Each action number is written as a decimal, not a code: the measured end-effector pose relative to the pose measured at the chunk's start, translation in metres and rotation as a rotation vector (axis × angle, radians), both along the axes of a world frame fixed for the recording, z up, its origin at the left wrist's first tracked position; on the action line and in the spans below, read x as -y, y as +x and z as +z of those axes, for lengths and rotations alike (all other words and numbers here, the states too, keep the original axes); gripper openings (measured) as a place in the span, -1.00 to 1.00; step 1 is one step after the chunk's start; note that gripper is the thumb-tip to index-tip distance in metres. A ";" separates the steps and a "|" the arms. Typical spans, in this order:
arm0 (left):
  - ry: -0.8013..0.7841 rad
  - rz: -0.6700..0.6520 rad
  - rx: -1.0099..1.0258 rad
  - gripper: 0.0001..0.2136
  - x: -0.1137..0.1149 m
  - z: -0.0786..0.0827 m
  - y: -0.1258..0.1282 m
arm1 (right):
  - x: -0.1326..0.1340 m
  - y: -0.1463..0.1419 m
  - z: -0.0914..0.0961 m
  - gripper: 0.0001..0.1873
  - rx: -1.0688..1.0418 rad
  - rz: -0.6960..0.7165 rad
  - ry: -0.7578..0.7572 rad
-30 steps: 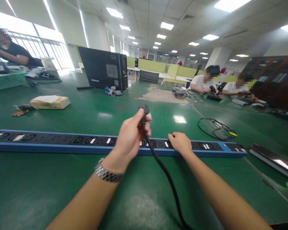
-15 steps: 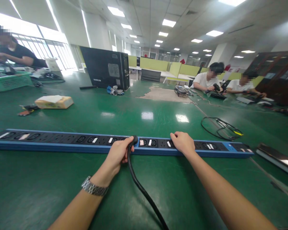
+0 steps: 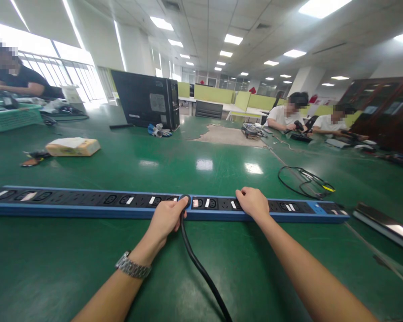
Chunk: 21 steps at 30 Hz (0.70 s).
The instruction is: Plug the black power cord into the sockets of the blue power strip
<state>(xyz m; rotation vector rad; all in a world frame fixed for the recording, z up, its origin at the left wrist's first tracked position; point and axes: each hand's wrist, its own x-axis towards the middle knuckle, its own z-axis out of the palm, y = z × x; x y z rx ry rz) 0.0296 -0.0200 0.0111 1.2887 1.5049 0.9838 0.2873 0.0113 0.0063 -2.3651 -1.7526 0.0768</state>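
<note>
A long blue power strip [image 3: 87, 213] with black sockets and small white labels lies across the green table in front of me. Near its middle, my left hand [image 3: 168, 217] grips the black cord [image 3: 198, 266] where it meets the strip; a round black cable fitting shows past the thumb. From there the thick cord curves down to the bottom edge. My right hand [image 3: 253, 202] is wrapped over the strip further right, its fingers hidden on the far side. A metal watch [image 3: 133, 265] sits on my left wrist.
A tissue pack [image 3: 73, 146] lies at left, near a green basket [image 3: 13, 117]. Behind stand a black computer case [image 3: 144, 100] and gloves [image 3: 159, 130]. A coiled cable [image 3: 304, 181] and a dark flat device [image 3: 386, 226] are at right. Several people work around the table.
Both hands keep their hold on the strip and cord. My left thumb now presses over the round black fitting. The whole view has shifted slightly.
</note>
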 end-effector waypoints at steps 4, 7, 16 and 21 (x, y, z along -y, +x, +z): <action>0.010 0.000 0.014 -0.54 0.003 -0.002 -0.002 | 0.000 0.000 0.000 -0.51 -0.005 -0.003 0.006; 0.028 0.009 0.089 -0.54 0.007 -0.006 -0.001 | 0.000 0.000 0.000 -0.52 -0.011 -0.005 0.007; 0.221 0.138 0.549 -0.63 0.008 0.015 -0.004 | 0.000 0.002 -0.001 -0.52 -0.002 -0.007 0.017; 0.370 0.339 0.696 -0.69 -0.008 0.042 -0.071 | -0.001 0.002 -0.002 -0.51 0.000 0.000 0.016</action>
